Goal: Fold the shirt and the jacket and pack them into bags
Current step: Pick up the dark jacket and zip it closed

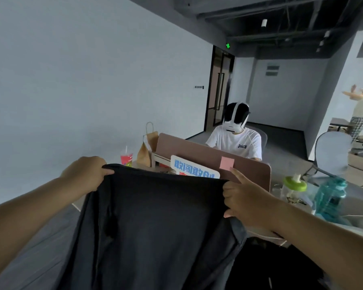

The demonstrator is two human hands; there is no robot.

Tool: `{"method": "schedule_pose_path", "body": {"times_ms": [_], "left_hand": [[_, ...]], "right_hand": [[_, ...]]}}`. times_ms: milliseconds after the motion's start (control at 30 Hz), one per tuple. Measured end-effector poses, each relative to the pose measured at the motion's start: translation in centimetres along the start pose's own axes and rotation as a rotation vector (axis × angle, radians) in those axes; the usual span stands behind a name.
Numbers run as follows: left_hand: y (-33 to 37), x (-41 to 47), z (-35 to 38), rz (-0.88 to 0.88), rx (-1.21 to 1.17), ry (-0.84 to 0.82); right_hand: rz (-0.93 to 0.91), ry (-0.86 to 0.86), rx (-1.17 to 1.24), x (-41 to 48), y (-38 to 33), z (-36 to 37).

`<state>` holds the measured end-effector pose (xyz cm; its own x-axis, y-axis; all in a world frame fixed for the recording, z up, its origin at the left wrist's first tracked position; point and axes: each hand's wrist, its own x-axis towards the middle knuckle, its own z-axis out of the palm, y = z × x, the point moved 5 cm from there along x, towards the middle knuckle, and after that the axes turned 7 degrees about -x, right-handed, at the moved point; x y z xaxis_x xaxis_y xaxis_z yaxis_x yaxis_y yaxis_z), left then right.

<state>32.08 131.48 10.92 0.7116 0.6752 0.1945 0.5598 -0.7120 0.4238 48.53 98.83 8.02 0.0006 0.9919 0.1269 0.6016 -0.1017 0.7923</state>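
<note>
A dark grey garment point(155, 222) hangs in front of me, stretched out between both hands and held up by its top edge. My left hand point(86, 174) grips the top left corner. My right hand point(241, 197) pinches the top right corner, with its index finger pointing up. The cloth falls out of view at the bottom of the frame. A black mass point(270, 264), perhaps another garment or a bag, lies low on the right, partly hidden by my right arm.
Beyond the cloth are a brown desk divider point(249, 166), brown paper bags point(148, 147), a red cup point(126, 158), a green-lidded bottle point(292, 185) and a teal bottle point(330, 197). A person in a white shirt point(237, 139) sits behind the divider. Another person point(360, 109) stands far right.
</note>
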Motion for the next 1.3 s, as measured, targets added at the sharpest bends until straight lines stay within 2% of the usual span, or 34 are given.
{"method": "schedule_pose_path", "body": {"times_ms": [133,300,500,667,800,933,1000,1133,1233,1300], "left_hand": [[3.6,2.3,-0.4,0.005,0.127,0.024],[5.4,4.1,-1.9,0.042,0.360,0.052],[7.7,6.3,-3.7,0.025,0.223,0.138],[9.9,9.9,-4.4,0.062,0.282,0.196],[12.9,14.4,-3.7,0.206,0.445,0.292],[14.0,21.9,-2.4,0.264,0.328,0.322],[13.8,26.5,0.0,0.273,0.164,0.244],[13.6,33.9,11.0,0.318,-0.265,-0.083],[11.2,35.7,23.5,0.216,-0.496,-0.444],[8.0,35.6,32.1,0.117,-0.511,-0.640]], "right_hand": [[0.041,-0.068,0.013,1.2,5.0,3.4],[0.020,-0.022,0.070,1.5,5.8,4.7],[0.021,-0.209,0.169,2.4,7.8,6.3],[0.087,-0.108,0.178,4.3,10.1,8.7],[0.180,-0.297,0.104,6.8,13.3,11.1],[0.285,-0.416,0.114,10.5,17.4,13.6],[0.352,-0.440,0.177,13.1,18.4,16.0],[0.564,-0.528,0.556,18.2,16.4,23.9],[0.757,-0.473,0.824,20.2,10.4,31.7],[1.038,-0.487,0.961,19.8,4.6,36.4]]}}
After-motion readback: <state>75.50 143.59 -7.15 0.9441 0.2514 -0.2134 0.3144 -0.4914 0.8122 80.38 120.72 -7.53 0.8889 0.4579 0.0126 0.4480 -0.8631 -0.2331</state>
